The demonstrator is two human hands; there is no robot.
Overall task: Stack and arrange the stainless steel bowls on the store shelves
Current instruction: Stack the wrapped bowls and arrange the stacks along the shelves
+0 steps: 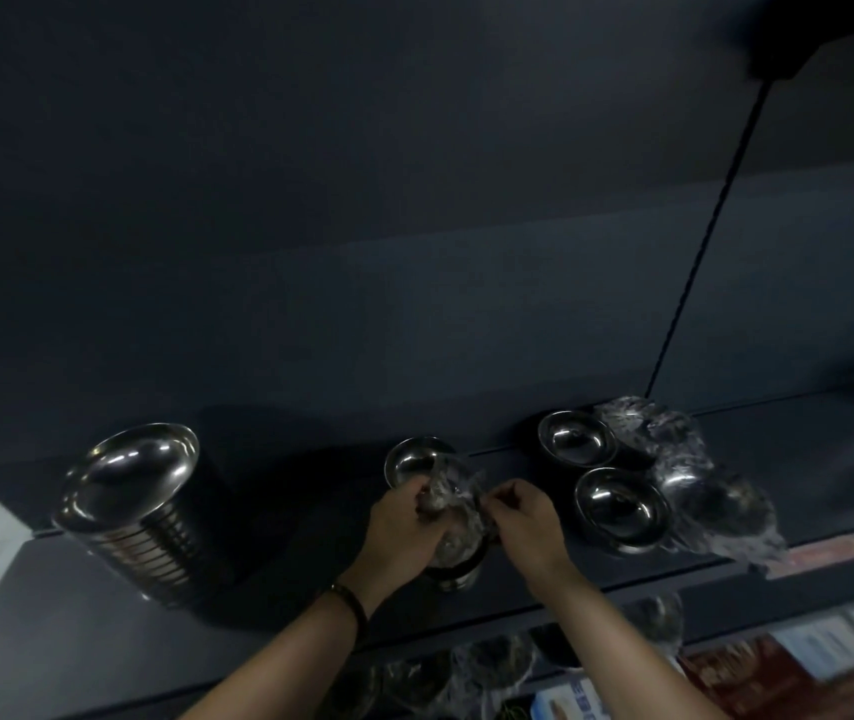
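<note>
Head view: your left hand (404, 517) and right hand (523, 517) each pinch the plastic wrap (453, 498) on a bowl stack (453, 558) on the shelf (103, 641). A tall stack (139, 517) stands left; two bowls (578, 439) sit right.

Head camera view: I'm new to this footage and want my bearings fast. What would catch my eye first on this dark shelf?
Probably the tall stack of steel bowls gleaming at the shelf's left end. In the centre, the left hand and right hand grip crinkled plastic wrap around a smaller stack. To the right sit two open bowls beside a wrapped bundle.
</note>
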